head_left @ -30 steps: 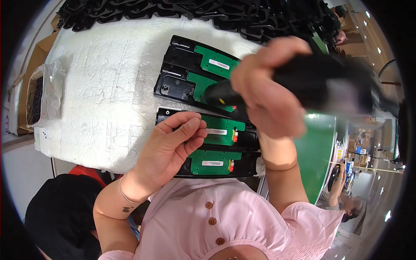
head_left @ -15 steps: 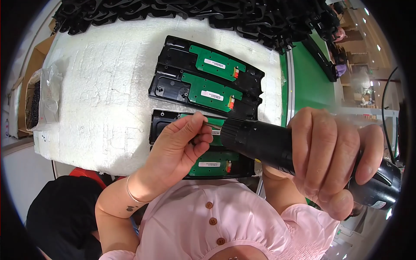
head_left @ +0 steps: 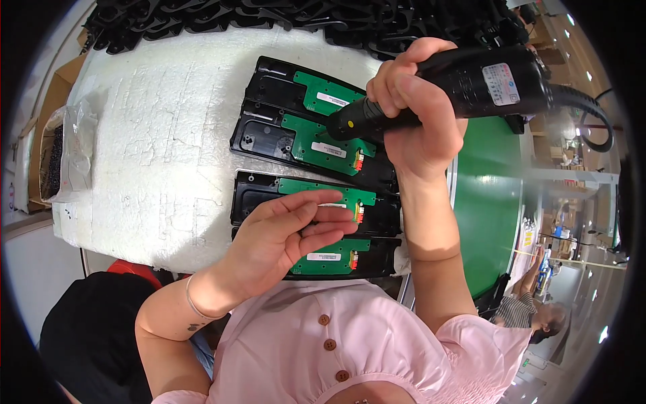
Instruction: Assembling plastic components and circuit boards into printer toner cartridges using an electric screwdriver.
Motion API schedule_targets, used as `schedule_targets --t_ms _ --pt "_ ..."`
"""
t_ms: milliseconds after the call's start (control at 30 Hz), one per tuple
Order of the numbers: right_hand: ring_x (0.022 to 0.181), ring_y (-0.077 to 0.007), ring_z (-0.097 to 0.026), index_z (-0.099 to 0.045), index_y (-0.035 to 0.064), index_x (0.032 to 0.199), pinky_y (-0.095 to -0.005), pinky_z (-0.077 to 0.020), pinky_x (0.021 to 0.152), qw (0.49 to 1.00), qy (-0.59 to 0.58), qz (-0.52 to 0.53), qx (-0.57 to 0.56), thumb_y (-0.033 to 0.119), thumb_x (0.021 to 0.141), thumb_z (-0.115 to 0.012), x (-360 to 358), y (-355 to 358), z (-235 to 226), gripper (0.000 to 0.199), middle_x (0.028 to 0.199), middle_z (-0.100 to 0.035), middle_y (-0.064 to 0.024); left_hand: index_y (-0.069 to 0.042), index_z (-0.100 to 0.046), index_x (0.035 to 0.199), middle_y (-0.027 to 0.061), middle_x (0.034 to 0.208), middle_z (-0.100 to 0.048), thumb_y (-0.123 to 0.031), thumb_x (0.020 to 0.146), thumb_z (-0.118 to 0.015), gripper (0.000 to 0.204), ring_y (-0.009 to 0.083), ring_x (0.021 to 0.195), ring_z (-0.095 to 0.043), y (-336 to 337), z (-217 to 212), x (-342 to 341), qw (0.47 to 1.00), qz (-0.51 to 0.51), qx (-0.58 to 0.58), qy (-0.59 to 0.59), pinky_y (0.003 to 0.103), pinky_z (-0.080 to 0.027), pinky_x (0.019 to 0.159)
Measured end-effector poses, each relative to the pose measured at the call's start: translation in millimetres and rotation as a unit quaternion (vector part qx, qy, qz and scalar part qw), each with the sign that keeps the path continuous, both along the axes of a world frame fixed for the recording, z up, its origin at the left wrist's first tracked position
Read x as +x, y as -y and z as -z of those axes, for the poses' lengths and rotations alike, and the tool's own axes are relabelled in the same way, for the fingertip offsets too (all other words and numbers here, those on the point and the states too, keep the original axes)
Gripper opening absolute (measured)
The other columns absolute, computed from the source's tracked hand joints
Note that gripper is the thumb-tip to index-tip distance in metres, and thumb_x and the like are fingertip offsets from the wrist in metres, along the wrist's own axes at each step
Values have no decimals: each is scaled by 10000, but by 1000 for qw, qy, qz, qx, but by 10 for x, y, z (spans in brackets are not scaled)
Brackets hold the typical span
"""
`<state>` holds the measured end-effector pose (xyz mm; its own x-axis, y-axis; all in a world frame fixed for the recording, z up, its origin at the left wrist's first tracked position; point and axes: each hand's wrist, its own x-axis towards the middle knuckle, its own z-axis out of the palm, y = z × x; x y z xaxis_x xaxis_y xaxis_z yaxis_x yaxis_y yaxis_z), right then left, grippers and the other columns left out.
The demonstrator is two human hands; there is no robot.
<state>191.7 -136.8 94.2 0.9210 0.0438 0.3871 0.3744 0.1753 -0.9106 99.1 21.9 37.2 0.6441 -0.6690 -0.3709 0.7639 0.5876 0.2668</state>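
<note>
My right hand point(head_left: 425, 111) is wrapped round a black electric screwdriver point(head_left: 468, 84). Its nose points left and down onto the green circuit board point(head_left: 303, 138) of the second black plastic panel point(head_left: 259, 141) from the far end. Whether the bit touches the board cannot be seen clearly. Over the third panel point(head_left: 252, 185), my left hand point(head_left: 289, 225) hangs with fingers stretched and slightly apart. A small dark spot shows by its curled fingers, too small to name. The far panel point(head_left: 269, 84) and the near panel point(head_left: 380, 259) carry similar green boards with white labels and red-and-yellow connectors.
The panels lie on a white foam-covered surface point(head_left: 155, 148). Many black plastic parts point(head_left: 222, 17) are heaped along the far edge. A box with a clear plastic bag point(head_left: 70, 155) stands at the left. To the right is a green surface point(head_left: 488, 188); a co-worker point(head_left: 528, 313) appears beyond.
My right hand has carried the screwdriver away from my left fingers, up and over the second panel. My left fingers, pinched at the screwdriver's bit before, have opened out.
</note>
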Motion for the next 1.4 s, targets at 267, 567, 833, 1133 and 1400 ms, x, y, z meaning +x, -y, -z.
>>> schedule_targets --t_ms 267,567,833,1133,1400 --pt "497 -116 -385 -460 39 870 -288 -360 545 999 9 -23 -42 83 685 -498 82 -21 29 194 591 -425 -30 -9 -523 960 123 906 -615 -139 909 -478 147 204 812 -635 -75 29 14 998 -11 35 42 233 -540 681" --pt "477 -122 -390 -441 37 842 -291 -374 525 993 12 -54 -102 58 693 -500 66 -63 10 161 596 -455 -58 -19 -564 1037 71 905 -624 -136 864 -565 209 135 821 -616 -123 18 91 996 -56 64 25 225 -518 723" --pt "512 -24 -504 -449 100 881 -180 -364 562 924 131 -347 87 -47 650 -559 -261 201 -566 295 613 -558 91 -36 -577 989 49 903 -614 -134 870 -555 155 111 793 -603 -30 15 128 994 -106 16 -38 195 -514 710" --pt "470 -25 -521 -467 107 857 -130 -430 514 966 122 -210 88 13 667 -635 -571 114 -586 270 545 -534 74 -33 -588 950 35 824 -610 -185 875 -555 173 90 705 -598 23 111 88 993 -86 -73 -36 185 -515 640" --pt "478 -84 -342 -470 65 950 -258 -311 524 985 114 -104 73 33 662 -458 -311 -71 -339 291 557 -366 41 60 -407 1220 164 1151 -509 -243 960 -347 405 220 1077 -499 148 -161 36 989 -65 -54 -121 312 -439 931"
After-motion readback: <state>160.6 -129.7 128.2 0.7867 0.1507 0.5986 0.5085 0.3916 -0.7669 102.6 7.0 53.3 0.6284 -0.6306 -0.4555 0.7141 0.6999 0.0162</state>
